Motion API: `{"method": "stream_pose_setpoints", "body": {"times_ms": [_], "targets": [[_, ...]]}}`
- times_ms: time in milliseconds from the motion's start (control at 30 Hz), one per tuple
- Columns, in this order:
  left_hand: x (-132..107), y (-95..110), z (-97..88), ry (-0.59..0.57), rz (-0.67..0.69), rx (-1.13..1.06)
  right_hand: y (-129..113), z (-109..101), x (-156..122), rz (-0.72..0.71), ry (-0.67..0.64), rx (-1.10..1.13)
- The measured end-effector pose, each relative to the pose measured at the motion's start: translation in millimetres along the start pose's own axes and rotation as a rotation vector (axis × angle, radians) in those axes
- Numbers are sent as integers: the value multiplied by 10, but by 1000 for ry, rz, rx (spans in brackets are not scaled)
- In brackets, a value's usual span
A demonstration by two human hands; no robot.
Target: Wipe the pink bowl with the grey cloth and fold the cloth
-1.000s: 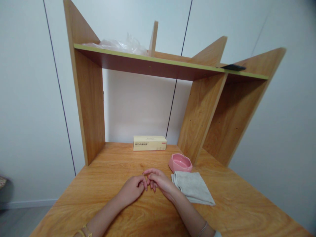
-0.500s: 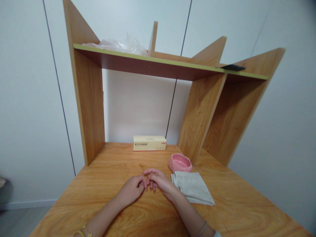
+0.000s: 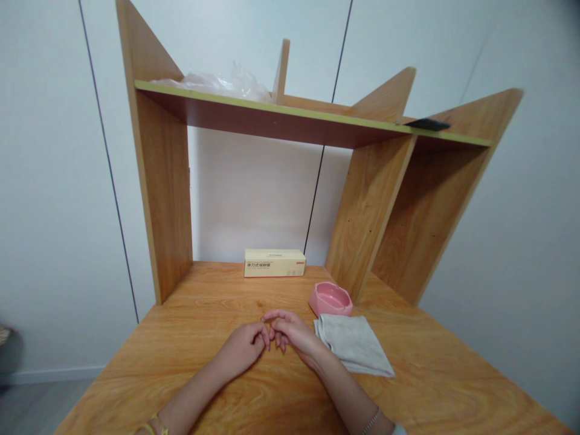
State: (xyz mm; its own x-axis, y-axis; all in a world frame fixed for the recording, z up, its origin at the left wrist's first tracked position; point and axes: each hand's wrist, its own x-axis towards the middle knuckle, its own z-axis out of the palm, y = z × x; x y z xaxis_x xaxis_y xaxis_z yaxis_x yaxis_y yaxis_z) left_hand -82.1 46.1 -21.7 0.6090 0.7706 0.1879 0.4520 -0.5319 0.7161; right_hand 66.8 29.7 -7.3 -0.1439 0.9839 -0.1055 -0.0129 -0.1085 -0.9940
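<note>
My left hand [image 3: 247, 346] rests on the wooden table, its fingers loosely bent and holding nothing. Close against it lies my right hand [image 3: 292, 333], palm partly turned inward, fingers parted and nothing in them. The fingertips of both hands meet or nearly meet; I cannot tell exactly where they touch. Just right of my right hand is a folded grey cloth [image 3: 356, 344], partly behind the forearm. Behind that cloth stands a pink angular bowl [image 3: 333, 298], like an ashtray. Farther back, a cream cling film box [image 3: 274, 264] with dark printing lies lengthwise.
A wooden shelf unit [image 3: 167, 193] stands on the back of the table [image 3: 217, 290], with uprights left and right. On its upper shelf are a clear plastic bag [image 3: 226, 84] and a dark flat object [image 3: 428, 124]. A pale panelled wall [image 3: 54, 181] rises behind.
</note>
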Motion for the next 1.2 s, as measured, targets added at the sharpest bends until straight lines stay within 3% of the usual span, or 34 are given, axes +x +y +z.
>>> {"method": "stream_pose_setpoints", "body": {"times_ms": [1033, 1200], "targets": [[-11, 64, -32, -41, -32, 24, 37, -22, 18, -4, -15, -27], [-89, 234, -25, -49, 2, 52, 78, -2, 43, -46, 13, -107]]}}
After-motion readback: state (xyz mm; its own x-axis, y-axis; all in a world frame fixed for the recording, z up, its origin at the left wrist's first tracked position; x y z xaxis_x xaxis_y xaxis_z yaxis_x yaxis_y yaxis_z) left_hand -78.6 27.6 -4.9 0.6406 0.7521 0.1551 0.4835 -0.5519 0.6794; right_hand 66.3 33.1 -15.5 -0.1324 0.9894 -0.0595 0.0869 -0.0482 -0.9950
